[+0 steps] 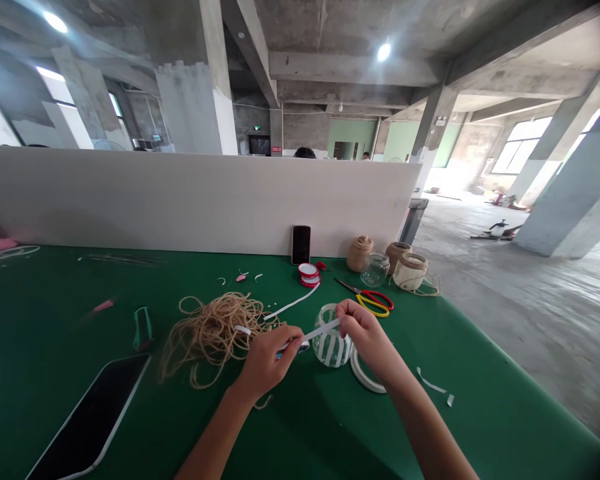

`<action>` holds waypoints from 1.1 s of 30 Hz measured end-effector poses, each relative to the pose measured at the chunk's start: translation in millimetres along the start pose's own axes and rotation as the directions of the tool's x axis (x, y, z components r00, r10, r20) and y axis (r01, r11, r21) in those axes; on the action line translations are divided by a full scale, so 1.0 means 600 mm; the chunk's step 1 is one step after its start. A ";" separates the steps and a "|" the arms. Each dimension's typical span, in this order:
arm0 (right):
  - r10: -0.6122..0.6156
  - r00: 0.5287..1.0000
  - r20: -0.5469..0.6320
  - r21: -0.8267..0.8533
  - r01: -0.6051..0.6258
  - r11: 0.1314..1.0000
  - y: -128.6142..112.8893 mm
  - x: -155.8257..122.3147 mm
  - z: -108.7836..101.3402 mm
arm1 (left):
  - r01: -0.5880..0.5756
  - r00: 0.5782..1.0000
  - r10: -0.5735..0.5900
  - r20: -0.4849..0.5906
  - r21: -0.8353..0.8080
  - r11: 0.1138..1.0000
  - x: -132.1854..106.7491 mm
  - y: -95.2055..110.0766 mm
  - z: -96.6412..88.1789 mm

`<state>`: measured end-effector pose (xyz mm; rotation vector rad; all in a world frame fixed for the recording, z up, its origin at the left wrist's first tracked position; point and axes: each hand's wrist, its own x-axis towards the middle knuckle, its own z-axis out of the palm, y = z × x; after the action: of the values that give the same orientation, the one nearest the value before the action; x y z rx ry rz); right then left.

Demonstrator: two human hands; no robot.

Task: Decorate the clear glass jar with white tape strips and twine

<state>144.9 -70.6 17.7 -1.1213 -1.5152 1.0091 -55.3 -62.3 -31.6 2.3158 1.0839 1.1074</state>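
My left hand (269,360) and my right hand (364,333) each pinch one end of a short strip of white tape (320,331), stretched between them. Just below the strip stands a small glass jar (331,345) with white tape strips running down its side. The right hand hovers over the jar's right rim. A white tape roll (363,375) lies flat behind the jar, under my right wrist. A tangle of tan jute cord (215,330) lies to the left of my left hand.
On the green table (55,333): a dark tablet (93,420) at front left, scissors (373,300) with red and yellow handles, a red-and-white tape roll (309,272), a phone (301,244) leaning on the white partition, a bare jar (375,270), cord-wrapped jars (410,270).
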 end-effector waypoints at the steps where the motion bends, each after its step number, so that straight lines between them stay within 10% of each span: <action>1: -0.013 1.000 -0.005 -0.039 0.013 0.999 0.001 0.000 -0.002 | 0.027 1.000 -0.027 0.011 -0.028 0.999 0.001 0.001 0.000; 11: -0.176 0.969 -0.176 -0.457 0.078 0.886 0.003 0.010 -0.012 | 0.078 0.997 -0.080 -0.014 -0.096 0.992 -0.002 -0.001 -0.014; 18: -0.146 0.976 0.160 -0.836 0.213 0.506 0.007 0.047 0.006 | 0.073 0.997 -0.074 -0.025 -0.054 0.996 -0.003 -0.009 -0.019; 33: 0.040 0.968 0.249 -0.755 0.168 0.634 0.026 0.047 -0.047 | 0.034 0.993 -0.036 0.109 0.016 0.999 -0.003 -0.009 -0.009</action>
<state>171.7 -37.4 14.7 -1.5430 -2.2917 0.4098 -63.1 -60.3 -32.3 2.3289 1.0903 0.9519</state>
